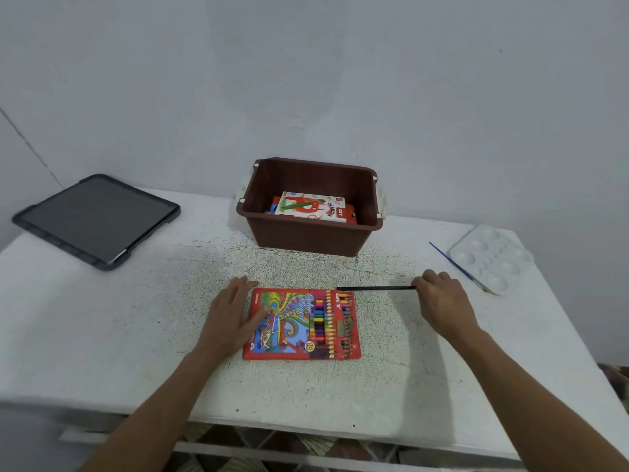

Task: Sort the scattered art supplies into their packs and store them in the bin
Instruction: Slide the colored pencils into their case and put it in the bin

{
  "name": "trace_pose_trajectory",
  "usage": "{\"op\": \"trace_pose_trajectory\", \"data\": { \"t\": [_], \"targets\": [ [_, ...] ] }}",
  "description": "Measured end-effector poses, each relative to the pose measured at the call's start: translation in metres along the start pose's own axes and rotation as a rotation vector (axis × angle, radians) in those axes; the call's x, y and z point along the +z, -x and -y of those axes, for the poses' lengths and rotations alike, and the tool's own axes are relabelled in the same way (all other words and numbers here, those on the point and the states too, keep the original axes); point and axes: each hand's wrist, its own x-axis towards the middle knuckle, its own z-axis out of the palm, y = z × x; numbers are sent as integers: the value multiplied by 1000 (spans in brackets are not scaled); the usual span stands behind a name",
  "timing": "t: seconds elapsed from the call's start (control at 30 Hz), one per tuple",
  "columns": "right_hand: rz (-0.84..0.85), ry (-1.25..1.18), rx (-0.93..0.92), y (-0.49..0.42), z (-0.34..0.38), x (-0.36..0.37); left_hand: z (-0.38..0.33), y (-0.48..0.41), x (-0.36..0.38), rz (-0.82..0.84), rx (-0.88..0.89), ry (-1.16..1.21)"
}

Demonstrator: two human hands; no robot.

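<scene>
A: While your left hand (235,315) lies flat, fingers straight and lightly spread, it presses on the left edge of the red cardboard pack of coloured pencils (301,325). The pack rests on the white speckled tabletop (136,335) directly before you, with its row of pencils toward your right.

B: Your right hand (442,301) pinches the right end of a slim black pencil (374,288). The shaft runs level to the left, and its far tip reaches the pack's upper right corner. Whether that tip touches the pack cannot be told.

A: Beyond the pack stands the brown plastic bin (306,235), open at the top. Inside it you see a white-and-red box of oil pastels (311,207) lying on another red pack.

B: To your right, near the table's edge, lies a white plastic paint palette (490,258), with a blue-handled paintbrush (452,264) running alongside its left side. At your far left a tablet in a dark case (97,219) lies flat, well apart from the pack.
</scene>
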Motion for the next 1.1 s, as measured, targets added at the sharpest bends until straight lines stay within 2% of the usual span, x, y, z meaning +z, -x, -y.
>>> {"op": "trace_pose_trajectory", "data": {
  "t": [0.47,0.73,1.1],
  "targets": [
    [-38,52,-6,4,-18,19,2,-2,2,-41,65,-58],
    [-157,16,-46,4,-15,18,6,-3,4,-60,82,-66],
    [-189,4,-59,4,-13,24,7,-4,6,-76,94,-92]
  ]
}}
